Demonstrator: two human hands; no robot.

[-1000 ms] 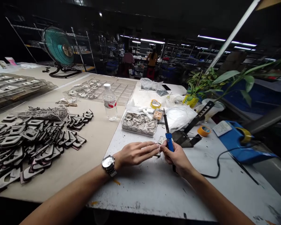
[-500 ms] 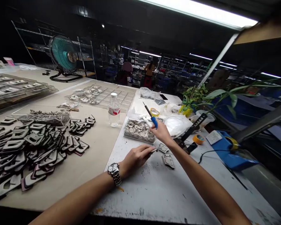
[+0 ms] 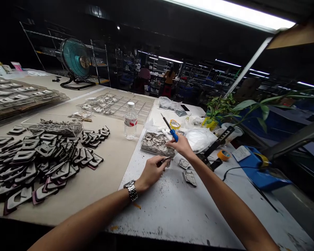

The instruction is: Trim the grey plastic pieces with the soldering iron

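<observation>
My right hand (image 3: 180, 145) is raised over the far corner of a clear plastic tray (image 3: 149, 136) of grey fragments, shut on a blue-handled soldering iron (image 3: 174, 135). The iron's black tip points up and away to the left. My left hand (image 3: 153, 170) pinches a small metal-edged piece (image 3: 166, 159) close to the tray's near corner. Two flat grey pieces (image 3: 184, 164) (image 3: 189, 177) lie on the white bench to the right of that hand. A steel wristwatch (image 3: 131, 190) sits on my left wrist.
To the left, a beige mat (image 3: 112, 167) holds many dark cut shapes and a water bottle (image 3: 131, 120). A white bag (image 3: 200, 139), tape rolls, an iron stand (image 3: 217, 146) and a blue dispenser (image 3: 261, 172) stand to the right. Two co-workers (image 3: 157, 75) are far off.
Since the oldest frame, my hands have parted: the iron has risen over the tray in my right hand. Two grey pieces now lie on the bench. My left hand has moved slightly toward the tray.
</observation>
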